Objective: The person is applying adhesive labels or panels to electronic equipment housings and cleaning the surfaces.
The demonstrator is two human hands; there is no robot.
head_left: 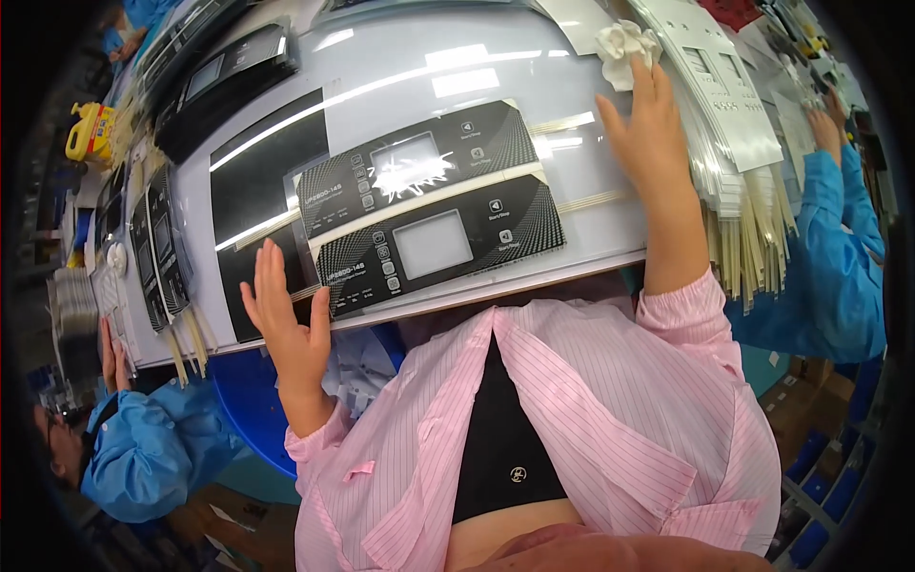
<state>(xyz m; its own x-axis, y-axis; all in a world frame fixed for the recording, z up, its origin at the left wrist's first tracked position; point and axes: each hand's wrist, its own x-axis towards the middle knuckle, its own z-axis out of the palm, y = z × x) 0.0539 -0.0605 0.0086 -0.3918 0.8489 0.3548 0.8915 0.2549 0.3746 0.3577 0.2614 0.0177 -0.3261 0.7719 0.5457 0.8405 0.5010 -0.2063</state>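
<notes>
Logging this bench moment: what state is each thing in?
Left hand: open, flat at table edge.
Right hand: open, fingertips on white cloth.
Two black control-panel overlays: lying flat, side by side.
White overlays: stacked, fanned out.

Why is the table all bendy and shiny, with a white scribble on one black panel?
Head view: the fisheye lens bends the white table edge; ceiling lights glare in streaks across it and on the upper black panel; picture corners go dark; the right hand by the white cloth looks sharp.
</notes>
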